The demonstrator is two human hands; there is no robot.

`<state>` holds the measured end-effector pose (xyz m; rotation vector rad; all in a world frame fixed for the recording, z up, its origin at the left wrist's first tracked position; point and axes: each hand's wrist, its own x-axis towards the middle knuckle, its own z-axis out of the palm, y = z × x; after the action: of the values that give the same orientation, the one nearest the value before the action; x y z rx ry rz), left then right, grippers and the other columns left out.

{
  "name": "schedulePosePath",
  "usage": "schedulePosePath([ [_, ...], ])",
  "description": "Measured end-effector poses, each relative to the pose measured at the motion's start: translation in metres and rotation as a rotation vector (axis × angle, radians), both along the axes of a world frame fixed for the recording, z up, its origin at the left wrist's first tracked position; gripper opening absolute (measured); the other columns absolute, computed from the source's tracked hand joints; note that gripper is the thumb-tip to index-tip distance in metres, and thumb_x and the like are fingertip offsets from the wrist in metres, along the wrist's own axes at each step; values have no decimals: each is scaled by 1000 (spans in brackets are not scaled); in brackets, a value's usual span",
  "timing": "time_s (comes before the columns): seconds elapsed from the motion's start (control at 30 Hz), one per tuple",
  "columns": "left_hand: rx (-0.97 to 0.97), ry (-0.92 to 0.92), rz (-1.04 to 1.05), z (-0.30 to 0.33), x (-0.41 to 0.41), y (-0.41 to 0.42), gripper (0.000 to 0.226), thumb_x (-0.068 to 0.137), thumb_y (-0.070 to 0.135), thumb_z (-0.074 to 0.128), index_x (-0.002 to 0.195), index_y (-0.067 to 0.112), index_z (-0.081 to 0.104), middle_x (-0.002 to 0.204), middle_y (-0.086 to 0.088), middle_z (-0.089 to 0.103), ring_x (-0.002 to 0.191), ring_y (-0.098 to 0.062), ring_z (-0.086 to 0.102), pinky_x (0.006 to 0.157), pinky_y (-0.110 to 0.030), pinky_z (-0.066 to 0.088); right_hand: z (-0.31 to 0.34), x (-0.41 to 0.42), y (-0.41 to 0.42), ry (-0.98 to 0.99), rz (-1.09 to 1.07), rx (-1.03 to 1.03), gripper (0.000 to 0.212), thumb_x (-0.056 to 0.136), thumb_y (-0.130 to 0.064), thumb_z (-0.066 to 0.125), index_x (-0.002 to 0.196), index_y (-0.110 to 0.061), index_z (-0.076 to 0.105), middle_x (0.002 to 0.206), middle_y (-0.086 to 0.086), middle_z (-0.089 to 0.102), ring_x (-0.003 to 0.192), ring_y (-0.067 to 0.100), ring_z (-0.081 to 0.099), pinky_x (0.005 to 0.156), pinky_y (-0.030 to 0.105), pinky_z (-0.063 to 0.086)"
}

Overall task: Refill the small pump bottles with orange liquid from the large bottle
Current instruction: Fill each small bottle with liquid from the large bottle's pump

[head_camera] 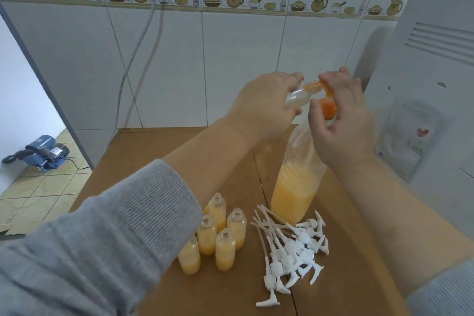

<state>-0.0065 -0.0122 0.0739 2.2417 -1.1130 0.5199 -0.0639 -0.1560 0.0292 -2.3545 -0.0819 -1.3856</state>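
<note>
Above the large bottle (pixel 295 187), left hand (pixel 259 108) grips a tilted small bottle (pixel 297 97); right hand (pixel 338 120) pinches the orange pump spout (pixel 327 108), dispensing. Next: keep mouths aligned.

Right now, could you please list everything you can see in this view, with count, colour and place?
Small bottle: one, clear, held tilted at the large bottle's orange spout.
Large bottle: one, clear, lower part full of orange liquid, standing on the table.
Filled small bottles: at least five, orange contents, open necks, clustered left of the large bottle.
Pump tops: a white pile, number unclear, in front of the large bottle.
Table: brown.
Appliance: white, at right.
Motor device: blue, on the floor at left.
Left hand: grips the small bottle.
Right hand: on the orange spout.
</note>
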Motion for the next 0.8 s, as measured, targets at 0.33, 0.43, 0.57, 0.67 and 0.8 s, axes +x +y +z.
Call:
schedulePosePath([
  [0.33, 63, 56, 49, 4, 1, 6, 34, 83, 26, 67, 114, 15, 57, 105, 2, 62, 88, -18, 55, 80, -37, 47, 10, -2, 0, 87, 92, 20, 45, 96, -29, 33, 126, -4, 55, 128, 8, 57, 136, 20, 36, 112, 50, 29],
  [0.43, 38, 56, 43, 9, -1, 6, 39, 84, 27, 67, 119, 15, 56, 108, 3, 62, 87, -17, 53, 82, -37, 47, 15, -4, -3, 68, 98, 2, 45, 97, -28, 32, 127, -3, 55, 129, 9, 56, 136, 23, 36, 111, 51, 29],
  [0.57, -8, 32, 7, -1, -4, 1, 38, 83, 26, 66, 118, 13, 56, 103, 1, 62, 85, -18, 52, 79, -38, 46, 2, -2, -3, 39, 76, 39, 41, 97, -21, 35, 130, -3, 51, 132, 11, 53, 138, 20, 31, 117, 46, 19],
  [0.67, 1, 13, 9, -10, -4, -2, 33, 82, 25, 66, 110, 12, 56, 94, 0, 60, 84, -19, 53, 76, -39, 46, -7, 1, -5, 5, 68, 46, 39, 96, -17, 37, 127, -2, 53, 130, 12, 55, 137, 23, 35, 118, 41, 16],
  [0.8, 25, 17, 27, -7, -2, -2, 33, 81, 27, 67, 109, 15, 56, 99, 2, 61, 80, -17, 49, 76, -37, 46, -6, -1, -2, 37, 82, 52, 39, 97, -19, 36, 128, -3, 53, 131, 11, 55, 136, 23, 36, 118, 41, 16],
])
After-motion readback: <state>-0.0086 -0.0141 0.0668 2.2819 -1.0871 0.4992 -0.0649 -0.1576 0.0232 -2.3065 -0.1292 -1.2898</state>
